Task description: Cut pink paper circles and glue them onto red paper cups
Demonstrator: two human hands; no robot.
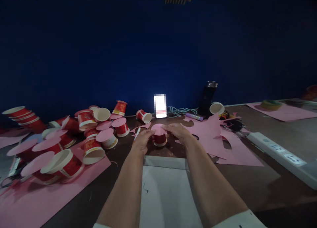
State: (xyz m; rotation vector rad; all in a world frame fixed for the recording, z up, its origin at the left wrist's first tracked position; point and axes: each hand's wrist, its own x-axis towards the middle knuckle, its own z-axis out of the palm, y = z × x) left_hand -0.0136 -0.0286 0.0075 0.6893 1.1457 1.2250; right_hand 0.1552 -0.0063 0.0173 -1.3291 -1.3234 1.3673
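In front of me stands a red paper cup [160,141] with its pale rim down on the dark table. A round pink paper disc [158,129] covers its top. My left hand [144,140] is closed at the disc's left edge, beside the cup. From the other side, my right hand [178,132] pinches the disc's right edge between thumb and fingers. A white pen [137,134] shows just behind my left hand. Both arms reach over a white board or sheet [168,195].
Many red cups, several with pink discs, crowd the left around a pink sheet [81,185]. A lit phone [160,106] stands ahead. Cut pink paper [208,139], a purple marker [194,116], a black bottle [207,97] and a power strip [277,152] lie rightward.
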